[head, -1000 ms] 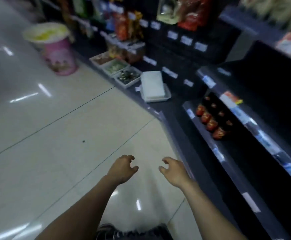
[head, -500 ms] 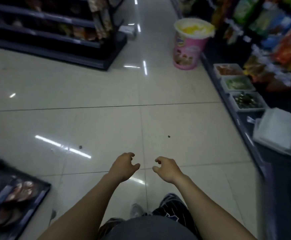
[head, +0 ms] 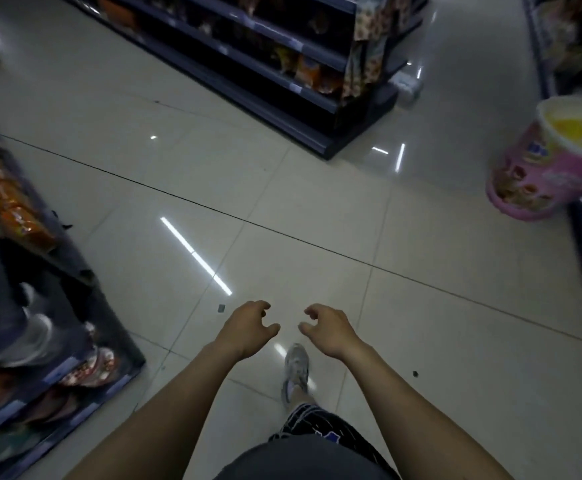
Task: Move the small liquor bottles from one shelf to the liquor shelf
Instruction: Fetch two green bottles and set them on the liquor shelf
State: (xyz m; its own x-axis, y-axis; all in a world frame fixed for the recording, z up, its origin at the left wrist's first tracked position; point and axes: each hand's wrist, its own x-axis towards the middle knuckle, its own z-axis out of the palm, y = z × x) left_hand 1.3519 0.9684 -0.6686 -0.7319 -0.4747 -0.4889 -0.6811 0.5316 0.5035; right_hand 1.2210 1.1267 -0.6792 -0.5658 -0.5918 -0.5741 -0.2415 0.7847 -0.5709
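Fingers (head: 261, 304) on both hands are loosely curled, kinda claw-ish, and holding nothing at all. Left hand (head: 248, 329) and right hand (head: 331, 332) hang side by side with a small gap between them, just ahead of my shoe (head: 296, 367), over bare floor (head: 455, 341).

The bottles? Not in sight anywhere. Left of the shoe there's a low shelf (head: 109, 344) with orange packets and some blurry stuff. Far ahead of the shoe sits a dark rack (head: 317, 98) of snacks, and ahead and to the right is a pink tub (head: 542, 174). Nothing I can see looks like the liquor shelf, though it's dim and smeary, so I can't really tell.

My guess is I'm mid-step between shelves with empty hands, so no bottle is getting moved until I actually reach one.

What could go wrong:
- The floor is shiny, so a quick turn could mean a slip.
- The low shelf's corner is near the shoe, so cutting it tight could catch a toe or knock packets off.
- Drift right and I could kick the tub.
- In this light I could walk up to the wrong shelf.
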